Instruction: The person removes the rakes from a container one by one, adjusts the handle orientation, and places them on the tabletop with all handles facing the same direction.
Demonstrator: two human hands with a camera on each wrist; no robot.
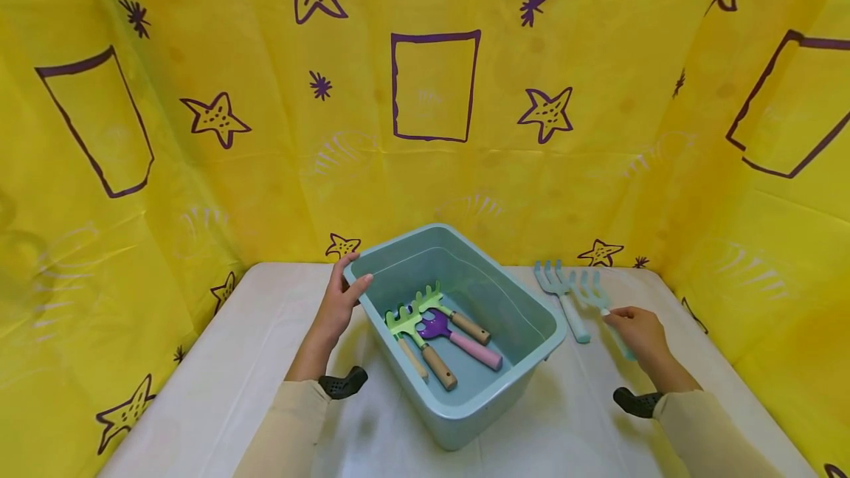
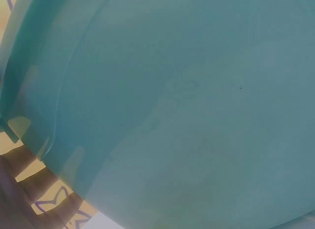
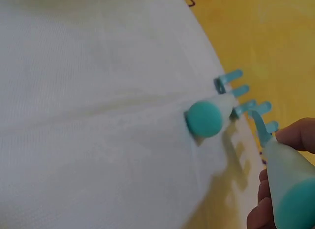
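My left hand [image 1: 336,311] grips the far left corner of a blue-green plastic bin [image 1: 491,408], thumb over the rim and fingers on the outside. In the left wrist view the bin wall [image 2: 187,115] fills most of the picture. My right hand [image 1: 643,336] holds a light blue hand rake [image 1: 589,291] by its pale handle [image 3: 290,165], tines pointing away from me. Just left of it, a matching blue rake [image 1: 572,317] lies on the table. Inside the bin are green rakes [image 1: 403,323] with wooden handles and a purple tool [image 1: 435,324] with a pink handle.
The table [image 1: 265,360] has a white cover. Yellow cloth [image 1: 425,183] with purple drawings hangs at the back and both sides. Another wooden handle [image 1: 413,358] lies along the bin's left wall, its head partly hidden by a green rake.
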